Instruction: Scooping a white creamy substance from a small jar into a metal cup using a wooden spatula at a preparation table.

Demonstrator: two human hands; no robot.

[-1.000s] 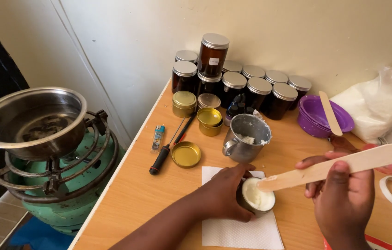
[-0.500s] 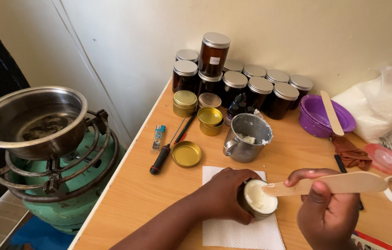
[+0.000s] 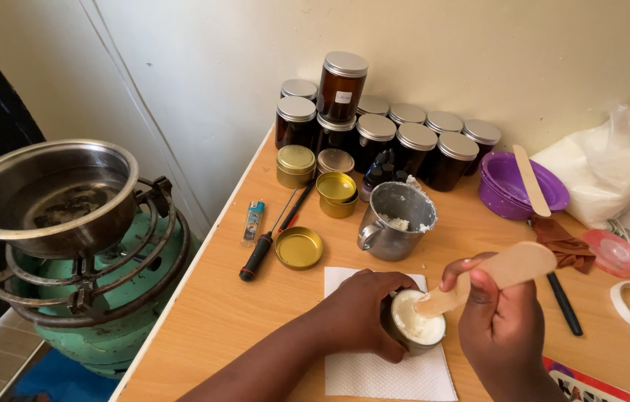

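Steel glints at far left: a pot (image 3: 47, 195) sits on a green gas burner (image 3: 84, 298) beside the wooden table (image 3: 203, 320). Further right lie a lighter (image 3: 253, 222), a screwdriver (image 3: 266, 246) and a gold lid (image 3: 299, 248). On a white paper towel (image 3: 374, 372), the left hand (image 3: 363, 313) wraps its fingers around a small tin (image 3: 415, 327) of white cream. The right hand (image 3: 501, 327) grips a wooden spatula (image 3: 490, 277) (its tip touching the cream). Behind stand a metal mug (image 3: 397, 221) and dark jars (image 3: 397, 138).

Wooden table (image 3: 218, 313), napkin (image 3: 374, 372), jars (image 3: 415, 145), screwdriver (image 3: 270, 242)
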